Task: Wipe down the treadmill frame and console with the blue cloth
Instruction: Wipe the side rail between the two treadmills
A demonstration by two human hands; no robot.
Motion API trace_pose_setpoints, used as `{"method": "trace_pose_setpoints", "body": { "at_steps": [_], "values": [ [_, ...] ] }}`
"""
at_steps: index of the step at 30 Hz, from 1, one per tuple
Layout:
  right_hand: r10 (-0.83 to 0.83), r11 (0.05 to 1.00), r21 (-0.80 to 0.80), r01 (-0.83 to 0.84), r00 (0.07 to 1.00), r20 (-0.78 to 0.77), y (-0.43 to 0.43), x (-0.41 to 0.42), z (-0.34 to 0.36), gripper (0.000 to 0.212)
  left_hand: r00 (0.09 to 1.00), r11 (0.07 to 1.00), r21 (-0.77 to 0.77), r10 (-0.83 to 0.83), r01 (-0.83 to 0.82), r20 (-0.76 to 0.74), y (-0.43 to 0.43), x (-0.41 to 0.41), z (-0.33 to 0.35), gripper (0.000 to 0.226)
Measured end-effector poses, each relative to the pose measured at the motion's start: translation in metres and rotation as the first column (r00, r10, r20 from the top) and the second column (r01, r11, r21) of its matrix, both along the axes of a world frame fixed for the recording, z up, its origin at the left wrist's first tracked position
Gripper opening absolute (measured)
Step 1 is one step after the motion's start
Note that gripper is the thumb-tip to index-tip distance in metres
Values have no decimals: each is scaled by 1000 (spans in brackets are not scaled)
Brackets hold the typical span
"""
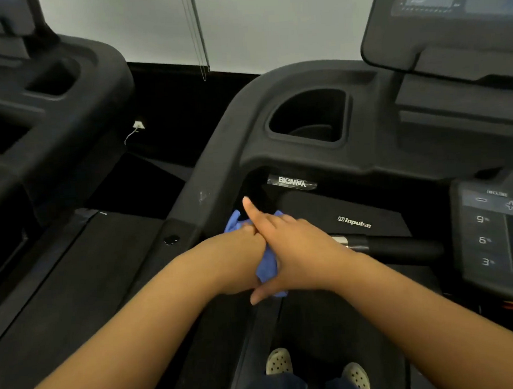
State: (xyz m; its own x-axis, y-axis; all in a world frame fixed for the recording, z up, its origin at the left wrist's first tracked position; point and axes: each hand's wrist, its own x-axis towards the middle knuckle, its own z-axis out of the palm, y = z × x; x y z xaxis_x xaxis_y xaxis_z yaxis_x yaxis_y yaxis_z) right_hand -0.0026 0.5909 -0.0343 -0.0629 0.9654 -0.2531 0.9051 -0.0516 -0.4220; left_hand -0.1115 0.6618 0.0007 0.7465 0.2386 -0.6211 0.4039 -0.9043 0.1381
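Note:
A crumpled blue cloth (267,266) is bunched between both of my hands, just in front of the treadmill's black left frame arm (207,179). My left hand (238,260) grips the cloth from the left. My right hand (294,257) lies across it from the right, index finger stretched out and pointing up toward the frame. Bits of cloth stick out above and below the hands. The console (424,138) with its cup holder (310,117) and screen (447,11) rises behind. A keypad panel (495,235) with green and red buttons sits at the right.
A second black treadmill (51,95) stands to the left, with a dark gap between the two machines. A black and silver handlebar grip (386,247) juts out right of my hands. My feet in pale perforated shoes (279,361) stand on the belt below.

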Motion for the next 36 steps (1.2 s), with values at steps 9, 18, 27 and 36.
{"method": "trace_pose_setpoints", "body": {
  "at_steps": [9, 18, 27, 36],
  "values": [
    [-116, 944, 321, 79, 988, 100, 5, -8, -34, 59, 840, 902, -323, 399, -287, 368, 54, -34, 45, 39],
    [-141, 767, 462, 444, 820, -554, 20, 41, 6, 22, 378, 493, -568, 870, -660, 316, 127, -66, -5, 43],
    [-326, 897, 285, 338, 941, -90, 136, 58, 14, 47, 93, 31, -706, 994, -707, -49, 102, -63, -24, 56],
    [-502, 855, 223, 469, 856, 122, 209, 75, 11, 54, 145, 82, -718, 989, -692, -26, 109, -67, -28, 52]
  ]
}}
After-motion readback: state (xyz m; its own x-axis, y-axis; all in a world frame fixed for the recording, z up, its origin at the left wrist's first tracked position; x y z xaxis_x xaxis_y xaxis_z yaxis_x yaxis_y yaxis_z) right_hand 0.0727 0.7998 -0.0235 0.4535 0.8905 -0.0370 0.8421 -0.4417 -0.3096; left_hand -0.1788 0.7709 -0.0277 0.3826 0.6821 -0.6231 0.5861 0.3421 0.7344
